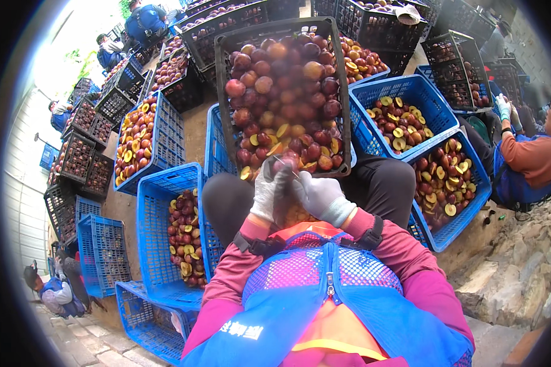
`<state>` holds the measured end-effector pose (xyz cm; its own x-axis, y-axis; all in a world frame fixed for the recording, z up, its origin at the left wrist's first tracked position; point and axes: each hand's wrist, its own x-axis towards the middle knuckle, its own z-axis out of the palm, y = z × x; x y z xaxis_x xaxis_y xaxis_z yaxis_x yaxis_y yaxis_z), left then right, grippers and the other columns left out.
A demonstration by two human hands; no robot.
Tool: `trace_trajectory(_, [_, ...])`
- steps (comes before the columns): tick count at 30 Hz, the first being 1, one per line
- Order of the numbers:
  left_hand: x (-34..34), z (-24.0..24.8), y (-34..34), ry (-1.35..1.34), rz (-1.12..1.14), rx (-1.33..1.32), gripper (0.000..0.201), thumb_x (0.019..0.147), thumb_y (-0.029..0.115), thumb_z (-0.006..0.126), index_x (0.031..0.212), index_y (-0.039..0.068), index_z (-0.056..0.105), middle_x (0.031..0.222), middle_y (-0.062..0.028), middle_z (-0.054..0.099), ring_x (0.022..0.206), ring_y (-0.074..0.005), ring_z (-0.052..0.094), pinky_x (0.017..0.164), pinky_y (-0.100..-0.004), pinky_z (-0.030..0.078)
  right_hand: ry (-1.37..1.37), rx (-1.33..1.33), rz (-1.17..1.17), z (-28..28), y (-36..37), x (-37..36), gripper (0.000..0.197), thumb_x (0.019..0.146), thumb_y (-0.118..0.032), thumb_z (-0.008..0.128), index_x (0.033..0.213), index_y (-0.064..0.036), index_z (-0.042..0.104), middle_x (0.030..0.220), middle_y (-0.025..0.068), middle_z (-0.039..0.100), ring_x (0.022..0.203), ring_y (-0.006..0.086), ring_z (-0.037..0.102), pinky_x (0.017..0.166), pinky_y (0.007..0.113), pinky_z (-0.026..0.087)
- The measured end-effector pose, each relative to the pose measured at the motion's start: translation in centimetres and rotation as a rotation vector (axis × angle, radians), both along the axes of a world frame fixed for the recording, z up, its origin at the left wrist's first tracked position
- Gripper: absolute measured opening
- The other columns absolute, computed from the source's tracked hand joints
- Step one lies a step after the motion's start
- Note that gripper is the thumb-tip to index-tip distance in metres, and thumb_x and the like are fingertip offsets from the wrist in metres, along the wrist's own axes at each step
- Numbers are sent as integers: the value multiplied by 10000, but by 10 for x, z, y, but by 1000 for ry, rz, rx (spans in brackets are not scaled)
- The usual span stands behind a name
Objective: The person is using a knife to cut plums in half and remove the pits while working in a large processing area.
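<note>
My gloved left hand [267, 194] clasps a plum [286, 164] just above my lap; my right hand [317, 193] grips a thin blade [286, 166] against it. The fruit sits at the near rim of the black crate [343, 92] resting on my knees. Blue crates [156, 202] of halves crowd both sides, leaving little room.

1. The crate of whole plums [281, 92] rests on my knees, straight before me.
2. My left hand [267, 192] and right hand [318, 194] meet at its near edge.
3. A crate of halves [174, 232] stands at my left.
4. Two crates of halves [404, 116] stand at my right, another worker [526, 159] beyond them.
5. Stacked crates [79, 153] lie behind, far left.
</note>
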<state>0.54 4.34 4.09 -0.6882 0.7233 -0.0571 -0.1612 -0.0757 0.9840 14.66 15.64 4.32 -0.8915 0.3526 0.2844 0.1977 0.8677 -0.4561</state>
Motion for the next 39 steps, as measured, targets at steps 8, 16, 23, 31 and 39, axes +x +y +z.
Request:
trace_trajectory(8, [-12,-9,-6,-730,-161,-52,646,1095,749,441,981,153,662,628,63,489,492,-91,432,464,-258,336,83,176,86,-21,20,14,556,992,-244,715,1465,20,590,766,116,735,580,329,712,517,467,550])
trace_trajectory(16, [-24,24,-1,-716,-68,111,670,1099,729,469,1139,91,669,919,-47,644,730,-166,603,643,-312,498,359,-68,41,-21,40,38,663,989,-225,804,1552,25,559,839,119,729,613,240,715,576,381,568])
trace_trajectory(23, [8,13,7,-251,-113,93,372,1141,335,620,1380,56,682,1244,-59,738,1112,-157,700,1003,-338,571,53,-1282,-170,67,36,-2,323,1052,-328,798,1198,-43,762,941,-10,743,688,44,633,604,244,504])
trace_trajectory(31, [9,-68,15,532,-45,-95,312,1136,324,600,1256,41,653,1152,-94,718,965,-219,693,855,-352,569,198,-1266,-282,-4,17,-16,420,994,-417,853,1105,-24,753,929,36,769,679,106,672,590,297,548])
trace_trajectory(39, [15,-2,27,-194,-216,-41,255,1072,383,622,1046,141,700,815,20,639,689,-110,568,627,-290,444,438,-514,-289,5,13,-29,317,884,-327,901,893,-50,749,773,160,751,714,333,777,676,385,604])
